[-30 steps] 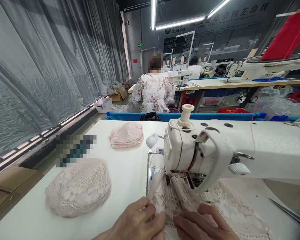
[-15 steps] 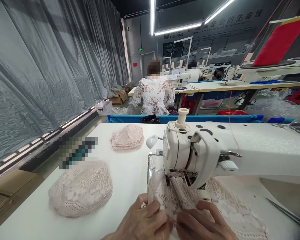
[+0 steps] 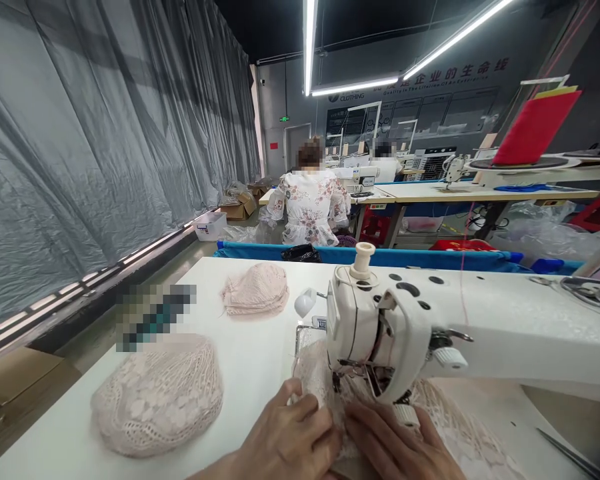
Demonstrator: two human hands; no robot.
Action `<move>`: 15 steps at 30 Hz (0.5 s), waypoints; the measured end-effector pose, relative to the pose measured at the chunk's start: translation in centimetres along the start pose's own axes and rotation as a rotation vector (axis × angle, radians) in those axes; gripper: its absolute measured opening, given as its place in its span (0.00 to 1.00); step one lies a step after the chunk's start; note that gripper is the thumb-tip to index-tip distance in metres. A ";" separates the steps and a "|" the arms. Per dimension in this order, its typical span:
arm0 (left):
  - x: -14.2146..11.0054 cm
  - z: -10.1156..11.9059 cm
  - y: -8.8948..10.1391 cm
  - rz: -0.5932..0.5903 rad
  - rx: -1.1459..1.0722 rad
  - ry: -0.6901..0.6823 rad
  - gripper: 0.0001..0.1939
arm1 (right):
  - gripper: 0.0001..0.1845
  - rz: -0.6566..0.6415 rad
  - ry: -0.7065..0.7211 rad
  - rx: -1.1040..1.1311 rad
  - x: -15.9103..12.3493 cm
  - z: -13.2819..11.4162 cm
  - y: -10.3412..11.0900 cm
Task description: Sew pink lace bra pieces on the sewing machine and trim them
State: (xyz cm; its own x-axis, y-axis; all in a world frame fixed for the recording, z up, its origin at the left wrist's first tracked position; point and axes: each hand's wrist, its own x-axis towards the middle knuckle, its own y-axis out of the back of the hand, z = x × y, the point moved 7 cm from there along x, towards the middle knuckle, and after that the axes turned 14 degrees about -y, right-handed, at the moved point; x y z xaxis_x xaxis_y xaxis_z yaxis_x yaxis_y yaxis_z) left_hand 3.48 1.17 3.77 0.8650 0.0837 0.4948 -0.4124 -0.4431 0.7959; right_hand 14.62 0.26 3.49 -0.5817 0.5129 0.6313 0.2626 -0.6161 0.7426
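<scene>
Pale pink lace fabric [image 3: 316, 363] lies under the needle area of a white sewing machine [image 3: 360, 327] and spreads out to the right below its arm. My left hand [image 3: 295, 433] is closed, its curled fingers pinching the lace's near left edge in front of the presser foot. Close beside it, my right hand [image 3: 400, 440] lies on the lace with fingers stretched toward the needle, pressing it down. The needle tip is hidden behind the machine's guard and my fingers.
A lace piece [image 3: 160, 397] rests on the table's left, with a stack of pink cups [image 3: 257, 290] behind it. Scissors-like metal blades [image 3: 575, 450] lie at right. A blue cloth trough [image 3: 420, 259] borders the far edge. A co-worker [image 3: 310, 203] sits beyond.
My view has tilted up slightly. The right hand's fingers have straightened from a curled grip and slid forward over the lace. More lace lies flat left of the needle.
</scene>
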 end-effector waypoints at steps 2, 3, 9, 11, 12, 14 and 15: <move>0.1 -0.9 -0.5 -0.101 -0.065 0.011 0.17 | 0.32 -0.014 0.011 -0.036 0.4 0.6 -0.2; 0.1 -1.4 -0.7 -0.145 -0.091 0.023 0.18 | 0.35 -0.009 0.011 -0.042 0.4 0.9 -0.3; 0.1 -2.4 -1.4 -0.213 -0.144 0.065 0.23 | 0.37 -0.028 -0.001 -0.042 -0.1 1.5 -1.3; 0.1 -2.5 -1.5 -0.218 -0.162 0.084 0.22 | 0.40 -0.013 0.003 -0.065 -0.1 1.5 -1.4; 0.1 -2.6 -1.4 -0.222 -0.179 0.094 0.21 | 0.41 -0.011 -0.003 -0.082 0.0 1.6 -1.4; 0.2 -2.7 -1.2 -0.225 -0.210 0.109 0.20 | 0.40 -0.004 -0.008 -0.109 0.2 1.7 -1.4; 0.2 -2.7 -1.1 -0.222 -0.214 0.114 0.19 | 0.40 0.006 -0.005 -0.118 0.2 1.7 -1.3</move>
State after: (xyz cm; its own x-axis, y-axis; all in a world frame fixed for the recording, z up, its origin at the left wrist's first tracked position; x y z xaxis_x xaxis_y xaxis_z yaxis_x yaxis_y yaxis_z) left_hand 3.35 4.09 3.98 0.9079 0.2623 0.3268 -0.2781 -0.2063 0.9381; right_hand 15.44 2.20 3.05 -0.5764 0.5119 0.6370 0.1738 -0.6849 0.7076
